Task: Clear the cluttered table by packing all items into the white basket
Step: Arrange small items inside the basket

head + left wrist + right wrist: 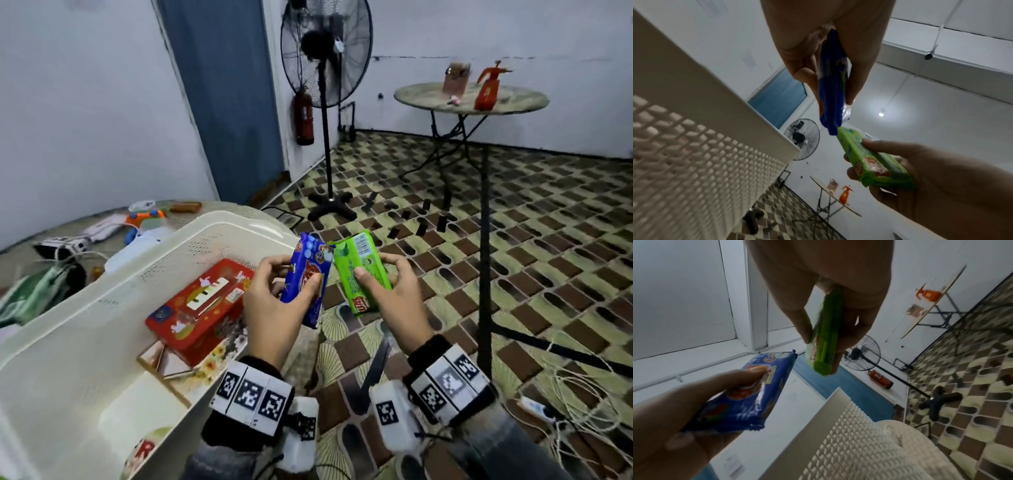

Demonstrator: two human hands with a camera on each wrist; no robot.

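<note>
My left hand (274, 301) grips a blue snack packet (306, 277) between thumb and fingers, just right of the white basket (212, 236). My right hand (390, 291) holds a green snack packet (363, 270) beside it; the two packets' top corners touch. The left wrist view has the blue packet (832, 91) pinched edge-on and the green packet (869, 160) below. In the right wrist view the green packet (826, 337) is pinched and the blue packet (756, 395) sits lower left. A red tissue box (202, 305) lies inside the basket.
Behind the basket the round table (44, 233) carries a toy (144, 219), cables and a green bag (37, 294). A standing fan (325, 68), a fire extinguisher (304, 118) and a second round table (469, 99) with an orange spray bottle (488, 87) stand on the patterned floor.
</note>
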